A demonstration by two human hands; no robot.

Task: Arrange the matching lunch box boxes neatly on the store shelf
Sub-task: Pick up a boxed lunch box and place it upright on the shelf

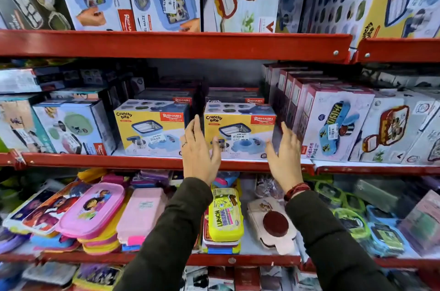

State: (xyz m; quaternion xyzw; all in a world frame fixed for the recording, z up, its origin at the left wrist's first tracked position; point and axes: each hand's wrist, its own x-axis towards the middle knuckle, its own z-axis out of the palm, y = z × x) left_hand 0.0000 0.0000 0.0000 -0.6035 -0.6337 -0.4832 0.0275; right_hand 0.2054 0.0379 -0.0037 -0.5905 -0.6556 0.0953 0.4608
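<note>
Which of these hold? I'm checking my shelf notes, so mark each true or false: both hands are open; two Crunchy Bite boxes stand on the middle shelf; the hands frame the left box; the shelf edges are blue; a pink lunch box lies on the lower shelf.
1. Both hands are open. True: the left hand and right hand show spread fingers.
2. Two Crunchy Bite boxes stand on the middle shelf. True: the left box and right box.
3. The hands frame the left box. False: they flank the right box.
4. The shelf edges are blue. False: red.
5. A pink lunch box lies on the lower shelf. True.
</note>
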